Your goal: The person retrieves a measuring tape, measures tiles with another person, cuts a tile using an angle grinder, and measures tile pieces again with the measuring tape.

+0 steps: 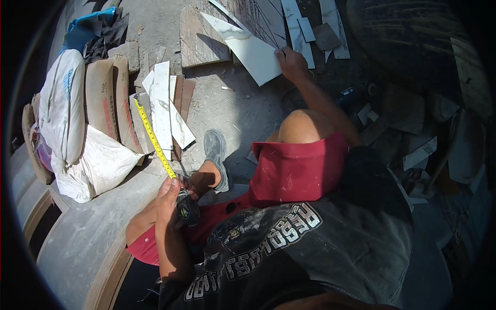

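My left hand grips a tape measure, its black case low in the hand and its yellow blade out toward the upper left, my thumb on the blade near the case. My right hand has hold of the right corner of a white tile piece cut at a slant, over a larger veined slab. Long white tile strips and brown strips lie on the dusty floor just right of the blade.
Several sacks are piled at the left, with blue plastic behind them. More tile strips lie at the top. Shaded offcuts and a power tool are at the right. My sandalled foot rests on the concrete.
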`<state>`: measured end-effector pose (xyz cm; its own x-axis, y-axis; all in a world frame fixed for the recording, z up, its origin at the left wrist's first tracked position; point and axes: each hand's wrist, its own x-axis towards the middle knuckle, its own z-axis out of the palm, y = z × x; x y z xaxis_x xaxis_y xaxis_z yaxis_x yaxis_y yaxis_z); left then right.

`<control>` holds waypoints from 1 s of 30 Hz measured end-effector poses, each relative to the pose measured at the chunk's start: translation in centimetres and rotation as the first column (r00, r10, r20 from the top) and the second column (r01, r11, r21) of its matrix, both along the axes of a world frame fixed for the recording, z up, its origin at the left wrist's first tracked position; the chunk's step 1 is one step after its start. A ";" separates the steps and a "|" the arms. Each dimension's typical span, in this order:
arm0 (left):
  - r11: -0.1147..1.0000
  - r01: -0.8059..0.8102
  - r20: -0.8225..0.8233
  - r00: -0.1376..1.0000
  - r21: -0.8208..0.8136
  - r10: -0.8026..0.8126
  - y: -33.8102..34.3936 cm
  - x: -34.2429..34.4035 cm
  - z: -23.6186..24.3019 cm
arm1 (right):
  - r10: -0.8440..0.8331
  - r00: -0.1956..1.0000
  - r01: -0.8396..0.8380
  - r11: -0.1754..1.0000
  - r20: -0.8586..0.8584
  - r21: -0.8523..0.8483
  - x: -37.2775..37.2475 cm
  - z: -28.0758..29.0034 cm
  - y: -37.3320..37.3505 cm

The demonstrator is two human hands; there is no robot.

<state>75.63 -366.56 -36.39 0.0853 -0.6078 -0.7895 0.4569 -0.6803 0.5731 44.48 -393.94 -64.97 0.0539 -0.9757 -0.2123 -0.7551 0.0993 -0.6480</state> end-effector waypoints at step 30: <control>0.992 -0.076 -0.062 0.995 0.096 0.082 -0.1 -0.3 0.5 | 0.188 0.923 -0.257 0.951 -0.337 -0.172 4.8 -1.5 -4.4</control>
<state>75.37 -366.70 -35.93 0.0760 -0.5248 -0.8478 0.5462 -0.6894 0.4757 49.25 -398.35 -66.45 0.2392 -0.9698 -0.0473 -0.9087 -0.2064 -0.3630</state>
